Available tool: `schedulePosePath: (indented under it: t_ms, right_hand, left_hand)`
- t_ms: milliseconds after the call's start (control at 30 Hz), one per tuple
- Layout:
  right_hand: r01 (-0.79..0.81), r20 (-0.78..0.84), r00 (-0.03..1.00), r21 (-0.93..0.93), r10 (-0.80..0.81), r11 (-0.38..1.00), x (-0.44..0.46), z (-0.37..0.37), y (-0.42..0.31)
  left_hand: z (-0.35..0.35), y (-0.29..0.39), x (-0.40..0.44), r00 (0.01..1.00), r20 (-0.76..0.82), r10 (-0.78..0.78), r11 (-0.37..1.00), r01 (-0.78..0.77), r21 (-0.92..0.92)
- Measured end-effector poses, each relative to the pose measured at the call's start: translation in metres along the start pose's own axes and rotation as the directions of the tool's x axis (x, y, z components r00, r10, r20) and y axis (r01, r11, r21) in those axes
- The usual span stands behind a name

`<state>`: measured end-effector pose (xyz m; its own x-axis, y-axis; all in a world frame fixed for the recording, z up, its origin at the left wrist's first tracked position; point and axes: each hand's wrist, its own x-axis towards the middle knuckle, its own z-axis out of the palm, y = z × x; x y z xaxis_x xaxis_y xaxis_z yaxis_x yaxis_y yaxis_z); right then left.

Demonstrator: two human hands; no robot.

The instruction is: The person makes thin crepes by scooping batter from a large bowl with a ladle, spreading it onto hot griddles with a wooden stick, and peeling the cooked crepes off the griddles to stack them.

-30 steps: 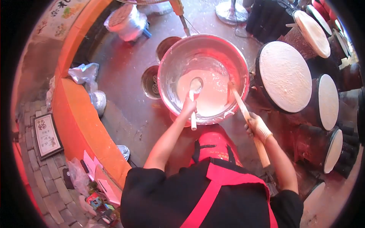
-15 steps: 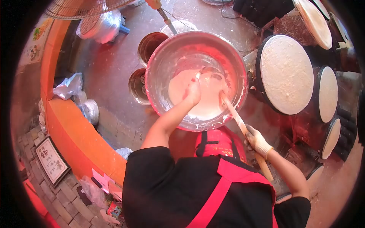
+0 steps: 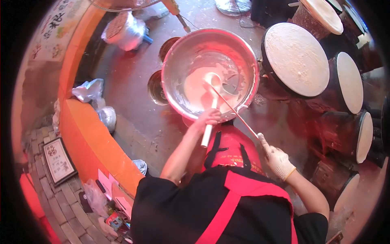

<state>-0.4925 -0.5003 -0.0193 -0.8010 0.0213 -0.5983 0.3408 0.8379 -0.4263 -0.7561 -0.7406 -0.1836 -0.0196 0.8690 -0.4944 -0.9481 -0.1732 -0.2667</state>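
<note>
Here, the bare left hand point(image 3: 209, 118) is wrapped around the white-handled ladle point(image 3: 215, 100), its round bowl inside the wide silver metal basin point(image 3: 176, 73) of pale batter point(image 3: 196, 83). The white-gloved right hand point(image 3: 277, 158) is closed upon a slim-looking wooden stick point(image 3: 237, 114), whose tip appears before the ladle.

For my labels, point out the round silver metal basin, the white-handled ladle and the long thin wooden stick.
Round silver metal basin point(image 3: 178, 62), head view, inner wall.
White-handled ladle point(image 3: 214, 99), head view, handle.
Long thin wooden stick point(image 3: 235, 112), head view, mid-shaft.
</note>
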Motion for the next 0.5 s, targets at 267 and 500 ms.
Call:
schedulePosePath:
  t_ms: [267, 500]
  right_hand:
    - [0.144, -0.65, 0.649, -0.404, -0.395, 0.903, -0.054, -0.029, -0.041]
    - [-0.068, -0.896, 0.31, -0.354, -0.318, 0.933, -0.042, -0.044, -0.105]
  left_hand:
    - [0.263, -0.046, -0.225, 0.838, 0.14, 0.528, 0.449, -0.415, 0.791]
    - [0.335, 0.013, -0.256, 0.816, 0.101, 0.569, 0.207, -0.261, 0.943]
